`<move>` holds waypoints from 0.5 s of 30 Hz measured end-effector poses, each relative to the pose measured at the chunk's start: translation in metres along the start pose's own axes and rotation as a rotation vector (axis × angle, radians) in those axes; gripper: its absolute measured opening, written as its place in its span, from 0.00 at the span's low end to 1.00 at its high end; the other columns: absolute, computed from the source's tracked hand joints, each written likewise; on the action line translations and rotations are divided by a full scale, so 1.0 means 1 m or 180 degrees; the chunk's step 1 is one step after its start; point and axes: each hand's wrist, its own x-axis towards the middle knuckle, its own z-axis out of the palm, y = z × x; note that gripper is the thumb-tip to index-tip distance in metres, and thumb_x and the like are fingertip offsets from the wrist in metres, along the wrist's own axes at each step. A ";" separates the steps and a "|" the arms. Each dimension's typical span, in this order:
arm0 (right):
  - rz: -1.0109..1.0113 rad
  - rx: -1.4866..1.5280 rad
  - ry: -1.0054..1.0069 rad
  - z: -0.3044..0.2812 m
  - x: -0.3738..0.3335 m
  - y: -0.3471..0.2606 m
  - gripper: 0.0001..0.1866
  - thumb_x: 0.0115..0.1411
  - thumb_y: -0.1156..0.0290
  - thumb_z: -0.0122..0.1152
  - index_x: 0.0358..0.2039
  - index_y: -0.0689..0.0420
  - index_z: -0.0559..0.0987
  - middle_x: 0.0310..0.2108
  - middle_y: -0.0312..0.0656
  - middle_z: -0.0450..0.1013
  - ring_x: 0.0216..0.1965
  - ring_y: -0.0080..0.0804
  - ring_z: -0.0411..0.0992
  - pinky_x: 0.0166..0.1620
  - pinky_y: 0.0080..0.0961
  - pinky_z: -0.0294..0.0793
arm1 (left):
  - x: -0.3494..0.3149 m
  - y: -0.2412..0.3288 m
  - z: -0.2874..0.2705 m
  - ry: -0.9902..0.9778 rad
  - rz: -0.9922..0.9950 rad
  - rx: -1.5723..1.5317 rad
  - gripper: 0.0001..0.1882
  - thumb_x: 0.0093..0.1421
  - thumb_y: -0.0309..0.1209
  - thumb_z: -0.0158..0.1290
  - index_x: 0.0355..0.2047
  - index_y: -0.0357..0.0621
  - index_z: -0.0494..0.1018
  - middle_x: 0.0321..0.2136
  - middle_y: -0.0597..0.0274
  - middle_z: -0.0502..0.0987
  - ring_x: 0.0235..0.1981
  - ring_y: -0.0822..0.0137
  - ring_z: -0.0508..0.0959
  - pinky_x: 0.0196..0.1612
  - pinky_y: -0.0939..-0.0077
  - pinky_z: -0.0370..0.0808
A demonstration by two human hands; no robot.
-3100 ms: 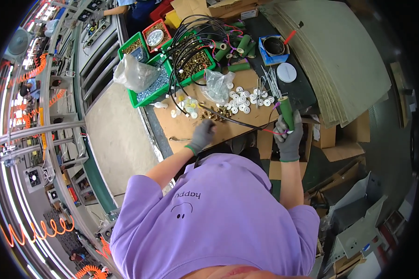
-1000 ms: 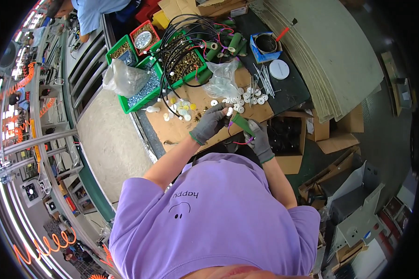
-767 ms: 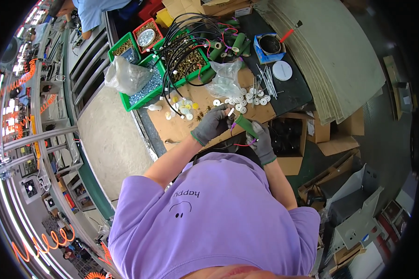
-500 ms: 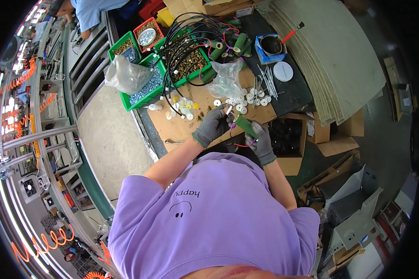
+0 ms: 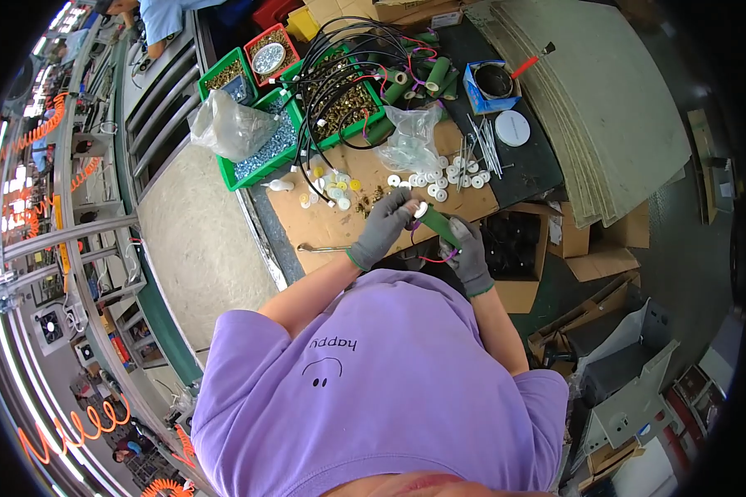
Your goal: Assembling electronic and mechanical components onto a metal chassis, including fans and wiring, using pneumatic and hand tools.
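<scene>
Both my hands wear grey gloves with green cuffs. My right hand [image 5: 470, 258] is closed around the lower part of a green tube [image 5: 440, 224], probably a power resistor, with purple and pink wire leads. A round white washer [image 5: 421, 209] sits against the tube's upper left end. My left hand [image 5: 384, 225] pinches this washer at its edge; the fingertips partly cover the join. Just beyond the hands, loose white washers [image 5: 442, 196] lie on a cardboard sheet [image 5: 294, 217]. A wrench [image 5: 327, 248] rests on the cardboard left of my left hand.
Green bins [image 5: 261, 170] of small metal hardware stand at the back left, beside a red bin [image 5: 288, 51]. Black cables [image 5: 315, 79] and more green tubes [image 5: 438, 74] lie behind. Metal rods [image 5: 485, 145], a round white lid [image 5: 512, 128] and a blue box [image 5: 491, 103] are at right.
My left hand has brought the white washer against the end of the green tube; before, the two were apart. My right hand keeps its hold on the tube.
</scene>
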 end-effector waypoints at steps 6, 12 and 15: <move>0.0111 0.0492 -0.0145 -0.007 0.001 0.020 0.16 0.60 0.59 0.47 0.36 0.61 0.72 0.14 0.36 0.62 0.10 0.17 0.55 0.12 0.13 0.52 | -0.011 -0.009 -0.016 0.0208 0.0199 0.0846 0.11 0.61 0.34 0.47 0.38 0.41 0.71 0.27 0.66 0.71 0.28 0.73 0.71 0.30 0.80 0.68; 0.0236 0.0477 -0.0151 0.002 -0.002 0.023 0.15 0.60 0.61 0.47 0.36 0.61 0.71 0.14 0.36 0.61 0.10 0.17 0.55 0.12 0.14 0.52 | 0.028 -0.050 -0.119 0.1031 0.0892 0.4021 0.17 0.51 0.30 0.52 0.43 0.48 0.69 0.38 0.55 0.70 0.36 0.54 0.73 0.34 0.63 0.71; 0.0182 0.0487 -0.0168 0.009 0.000 0.026 0.14 0.60 0.61 0.47 0.36 0.61 0.71 0.14 0.36 0.61 0.10 0.18 0.55 0.12 0.15 0.52 | 0.041 -0.057 -0.143 0.0842 0.0944 0.5243 0.21 0.47 0.32 0.55 0.43 0.48 0.68 0.41 0.56 0.69 0.40 0.55 0.71 0.39 0.63 0.70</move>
